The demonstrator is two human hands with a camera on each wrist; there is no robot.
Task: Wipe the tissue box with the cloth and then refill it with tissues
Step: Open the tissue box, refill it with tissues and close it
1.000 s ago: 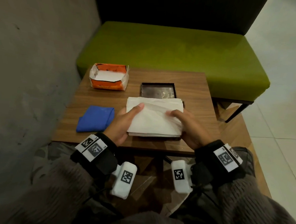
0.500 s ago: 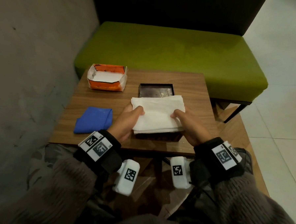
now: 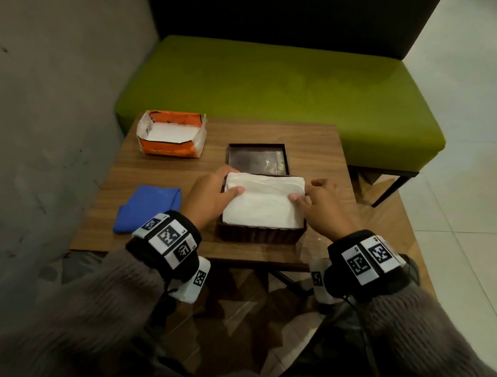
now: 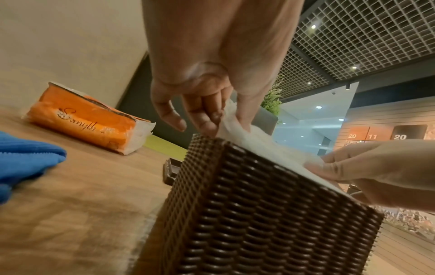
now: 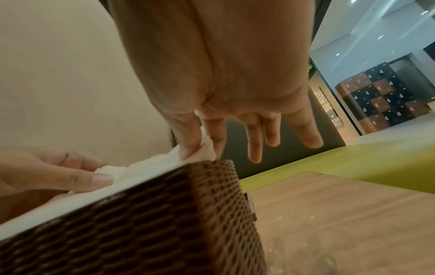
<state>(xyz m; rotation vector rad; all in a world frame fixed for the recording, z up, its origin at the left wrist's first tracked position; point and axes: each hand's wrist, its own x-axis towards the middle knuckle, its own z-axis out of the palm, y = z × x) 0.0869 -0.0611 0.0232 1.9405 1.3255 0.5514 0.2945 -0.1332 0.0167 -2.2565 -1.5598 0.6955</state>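
Note:
A dark brown woven tissue box [image 3: 260, 235] stands near the table's front edge, with a white tissue stack [image 3: 263, 206] set into its open top. My left hand [image 3: 223, 185] pinches the stack's left end, thumb on top and fingers down the outside [image 4: 219, 119]. At the right end my right hand [image 3: 304, 191] pinches the tissues between thumb and forefinger [image 5: 202, 147], its other fingers spread. The stack [image 4: 259, 141] rises slightly above the box rim [image 5: 141, 214]. A folded blue cloth [image 3: 148, 209] lies left of the box.
The box's dark lid [image 3: 257, 158] lies upside down just behind the box. An opened orange tissue pack [image 3: 170, 138] sits at the table's back left. A green bench [image 3: 275, 97] runs behind the wooden table [image 3: 324, 152], and a grey wall is on the left.
Both hands have carried the tissue stack forward and down; it now sits inside the box instead of hanging over it. The cloth, lid and pack have not moved.

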